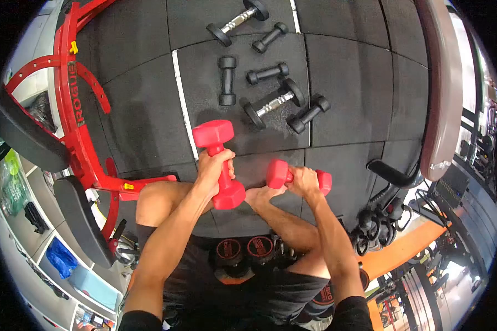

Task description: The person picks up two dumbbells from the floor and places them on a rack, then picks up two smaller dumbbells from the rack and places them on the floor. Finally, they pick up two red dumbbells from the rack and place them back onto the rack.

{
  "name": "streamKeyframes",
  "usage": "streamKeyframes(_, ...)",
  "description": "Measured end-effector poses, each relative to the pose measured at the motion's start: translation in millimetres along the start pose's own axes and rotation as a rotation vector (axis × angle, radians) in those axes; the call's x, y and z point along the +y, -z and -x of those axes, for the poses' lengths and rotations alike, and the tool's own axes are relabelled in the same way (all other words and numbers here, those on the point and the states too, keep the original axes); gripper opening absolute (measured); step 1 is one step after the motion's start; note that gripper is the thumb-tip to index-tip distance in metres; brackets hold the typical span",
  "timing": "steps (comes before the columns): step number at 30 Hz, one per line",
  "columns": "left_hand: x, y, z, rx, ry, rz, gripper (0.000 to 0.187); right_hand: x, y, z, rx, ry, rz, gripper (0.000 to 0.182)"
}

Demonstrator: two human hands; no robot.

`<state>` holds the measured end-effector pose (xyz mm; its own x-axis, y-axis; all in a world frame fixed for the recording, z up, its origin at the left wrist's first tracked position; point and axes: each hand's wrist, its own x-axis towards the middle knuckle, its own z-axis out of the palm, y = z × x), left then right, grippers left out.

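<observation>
My left hand is wrapped round the handle of a red dumbbell, which is held nearly upright above the floor. A second, smaller-looking red dumbbell lies roughly level in the grip of my right hand. Both hands are closed, and each covers most of its handle. Beyond them on the black mat floor lie several black dumbbells, one straight ahead of my left hand and another ahead of my right. Two dumbbells with chrome handles, a nearer one and a farther one, rest among these.
A red rack frame with black pads stands at left, beside white shelves. A padded bench runs along the right. Kettlebells sit at lower right. Round-ended black weights are near my legs.
</observation>
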<state>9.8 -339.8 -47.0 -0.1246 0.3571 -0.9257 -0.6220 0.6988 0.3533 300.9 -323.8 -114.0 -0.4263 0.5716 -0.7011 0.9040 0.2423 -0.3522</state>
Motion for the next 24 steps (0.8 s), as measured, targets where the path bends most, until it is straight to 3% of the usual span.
streamKeyframes(5, 14, -4, -11, 0.018, -0.052, 0.008, 0.012, 41, -73, -76, 0.038, -0.044, -0.016, 0.036)
streamKeyframes(11, 13, 7, -30, 0.04, -0.042, 0.025, 0.014, 52, -101, -121, -0.032, -0.14, 0.0, 0.044)
streamKeyframes(20, 12, 9, -64, 0.049, -0.062, 0.015, 0.013, 59, -98, -152, -0.001, -0.049, 0.015, 0.037)
streamKeyframes(24, 19, 12, -80, 0.067, -0.088, 0.022, 0.013, 65, -98, -161, 0.006, -0.023, -0.016, 0.043)
